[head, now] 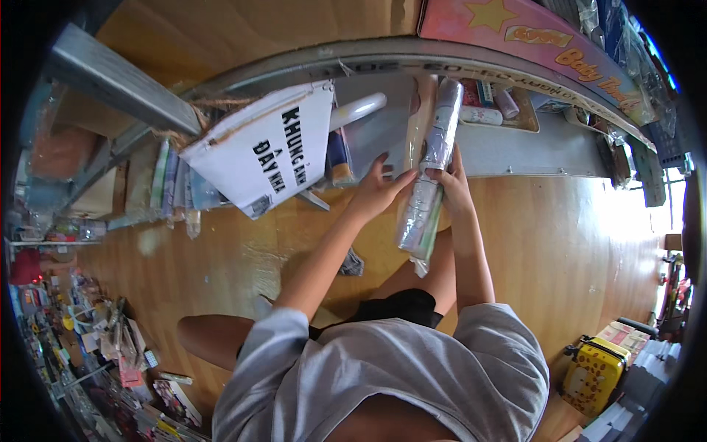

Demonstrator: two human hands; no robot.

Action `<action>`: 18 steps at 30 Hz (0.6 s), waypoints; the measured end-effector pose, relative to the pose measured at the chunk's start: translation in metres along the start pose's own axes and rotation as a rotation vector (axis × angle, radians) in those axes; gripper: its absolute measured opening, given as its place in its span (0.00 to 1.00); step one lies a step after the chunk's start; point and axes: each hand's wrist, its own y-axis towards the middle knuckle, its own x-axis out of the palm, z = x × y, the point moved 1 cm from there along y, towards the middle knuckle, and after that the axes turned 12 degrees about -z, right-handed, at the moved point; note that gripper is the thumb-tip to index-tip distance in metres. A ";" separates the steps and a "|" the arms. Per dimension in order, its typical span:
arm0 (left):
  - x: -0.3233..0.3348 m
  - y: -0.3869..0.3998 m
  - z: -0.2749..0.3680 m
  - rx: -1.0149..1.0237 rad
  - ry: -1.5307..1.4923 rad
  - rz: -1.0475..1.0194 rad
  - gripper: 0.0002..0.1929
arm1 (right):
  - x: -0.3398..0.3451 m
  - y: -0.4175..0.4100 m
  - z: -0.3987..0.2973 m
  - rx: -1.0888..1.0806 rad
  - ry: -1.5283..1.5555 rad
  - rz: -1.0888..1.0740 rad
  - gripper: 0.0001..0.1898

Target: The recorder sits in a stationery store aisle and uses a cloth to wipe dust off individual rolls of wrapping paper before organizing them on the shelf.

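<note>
Two or more long rolls wrapped in clear plastic film, one silvery patterned roll [442, 130] and a green one [429, 232] beneath it, slant over the edge of a grey metal shelf. My right hand [452, 185] is closed around them near their middle. A peach-coloured wrapped roll [418, 121] lies just left of the silvery one. My left hand [386, 185] is beside the rolls, fingers apart, its thumb close to them; whether it touches them is unclear. Left of it, a white wrapped roll [362, 109] sticks out behind a white printed sign [270, 149].
The shelf [525, 157] also bears a tray [534, 122] of small rolls. A metal post [121, 83] with twine stands at left. A pink box [530, 33] is on the upper level. A yellow suitcase [594, 375] stands at lower right; assorted goods crowd the lower left.
</note>
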 end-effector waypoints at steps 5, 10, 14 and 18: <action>0.020 0.055 0.050 0.527 0.031 -0.283 0.47 | 0.003 0.023 -0.041 -0.406 -0.013 -0.096 0.51; 0.004 0.084 0.075 0.695 0.104 -0.294 0.51 | -0.013 0.059 -0.063 -0.409 -0.278 -0.206 0.51; 0.000 0.086 0.050 0.772 -0.002 -0.263 0.55 | -0.014 0.058 -0.047 -0.347 -0.294 -0.281 0.50; -0.003 0.075 0.024 0.655 0.279 -0.129 0.58 | -0.007 0.050 -0.026 -0.295 -0.335 -0.243 0.49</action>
